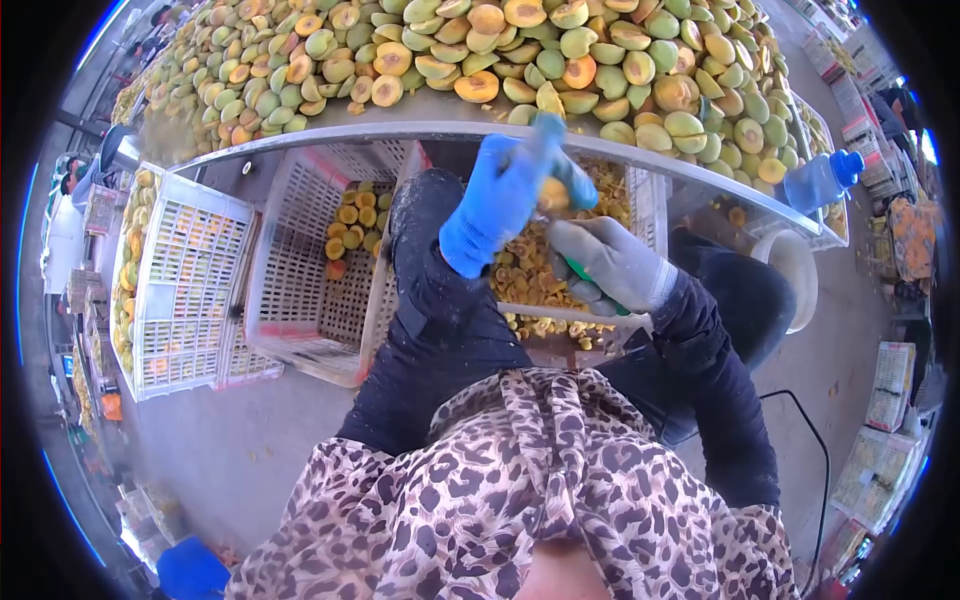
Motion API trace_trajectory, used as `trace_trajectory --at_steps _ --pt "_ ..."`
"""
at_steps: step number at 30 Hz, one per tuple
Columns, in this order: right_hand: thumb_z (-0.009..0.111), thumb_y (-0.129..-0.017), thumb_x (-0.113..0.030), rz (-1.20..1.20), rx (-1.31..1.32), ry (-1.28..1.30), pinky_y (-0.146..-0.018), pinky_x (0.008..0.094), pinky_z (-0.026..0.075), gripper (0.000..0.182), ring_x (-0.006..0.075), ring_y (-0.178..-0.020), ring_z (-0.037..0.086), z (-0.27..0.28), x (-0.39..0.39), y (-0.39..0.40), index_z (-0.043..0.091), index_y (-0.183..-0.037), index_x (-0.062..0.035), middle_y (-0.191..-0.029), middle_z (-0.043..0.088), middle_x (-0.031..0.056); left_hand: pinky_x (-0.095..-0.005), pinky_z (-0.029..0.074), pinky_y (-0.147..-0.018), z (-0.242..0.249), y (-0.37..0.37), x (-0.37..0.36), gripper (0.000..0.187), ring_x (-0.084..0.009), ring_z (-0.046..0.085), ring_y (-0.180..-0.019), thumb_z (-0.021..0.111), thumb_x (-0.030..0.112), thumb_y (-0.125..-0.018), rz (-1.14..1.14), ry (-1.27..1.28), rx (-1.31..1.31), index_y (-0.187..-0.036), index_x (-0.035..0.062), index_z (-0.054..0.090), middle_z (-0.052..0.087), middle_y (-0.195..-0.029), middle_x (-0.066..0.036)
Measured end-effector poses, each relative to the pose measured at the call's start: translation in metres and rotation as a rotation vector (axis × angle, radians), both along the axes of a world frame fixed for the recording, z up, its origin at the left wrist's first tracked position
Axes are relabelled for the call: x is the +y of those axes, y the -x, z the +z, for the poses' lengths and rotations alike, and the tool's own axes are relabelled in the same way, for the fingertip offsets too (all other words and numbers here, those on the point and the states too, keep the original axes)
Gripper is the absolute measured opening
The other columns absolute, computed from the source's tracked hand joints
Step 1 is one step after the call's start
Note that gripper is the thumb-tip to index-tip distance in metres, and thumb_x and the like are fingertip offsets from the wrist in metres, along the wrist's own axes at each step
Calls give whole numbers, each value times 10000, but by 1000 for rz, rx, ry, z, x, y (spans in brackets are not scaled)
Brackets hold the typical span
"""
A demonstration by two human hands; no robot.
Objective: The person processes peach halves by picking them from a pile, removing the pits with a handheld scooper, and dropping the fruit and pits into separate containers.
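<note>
My left hand [505,195], in a blue glove, is closed on a yellow peach half [553,194]; motion blurs its fingers. Just below and to the right, my right hand [615,262] wears a grey glove and grips a tool by its green handle [580,269]. The tool's working end is hidden, so its kind cannot be told. Both hands are close together over a crate [650,215] holding yellow fruit scraps [530,275]. Beyond them, a heap of green and yellow peach halves [480,60] covers a metal-edged table [410,130].
To the left stand a crate [270,290] with some peach halves inside and a fuller white crate [190,290]. A blue-capped plastic bottle [815,185] is at the table's right edge, above a white bucket [803,285]. A black cable [825,450] runs along the floor.
</note>
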State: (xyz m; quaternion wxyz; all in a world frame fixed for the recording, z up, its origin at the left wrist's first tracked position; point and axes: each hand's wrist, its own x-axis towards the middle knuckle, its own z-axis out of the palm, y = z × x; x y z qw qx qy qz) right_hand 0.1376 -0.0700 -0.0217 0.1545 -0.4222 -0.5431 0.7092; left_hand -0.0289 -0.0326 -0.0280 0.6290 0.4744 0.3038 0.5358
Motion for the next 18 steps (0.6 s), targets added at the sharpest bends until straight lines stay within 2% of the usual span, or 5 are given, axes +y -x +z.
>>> trace_trajectory --at_steps 4,10,12,14,18 --pt "393 -958 -526 -81 155 387 -342 230 288 539 75 -363 370 8 -2 -6 522 -750 -45 -516 389 -28 -300 515 -598 -7 -10 5 570 -186 628 -617 433 444 -972 -94 -147 251 -754 -36 652 658 -700 -115" --pt "407 -950 -531 -303 507 432 -342 236 289 504 73 -364 364 -25 0 -22 537 -775 -77 -521 401 -24 -357 561 -575 -60 -19 23 419 -278 652 -682 485 406 -944 297 411 -500 -1027 12 600 656 -872 -138" --pt "453 -952 -465 -351 47 214 -349 306 356 421 170 -356 467 -40 13 -24 528 -797 -81 -511 493 35 -357 571 -674 -73 4 16 380 -269 658 -787 510 363 -939 99 327 -382 -1084 16 569 652 -911 -121" --pt "515 -933 -376 -332 -778 -1185 -407 398 429 325 306 -446 570 -50 11 -16 508 -821 -72 -557 574 119 -348 567 -722 -78 6 13 389 -237 635 -934 523 339 -941 143 304 -345 -1179 31 524 627 -1014 -103" --pt "561 -903 -332 -313 -717 -1256 -471 439 467 261 363 -548 602 -40 17 -5 496 -843 -87 -601 595 145 -351 549 -773 -69 -4 -12 485 -197 567 -1072 509 350 -957 156 234 -145 -1336 70 396 537 -1187 -85"
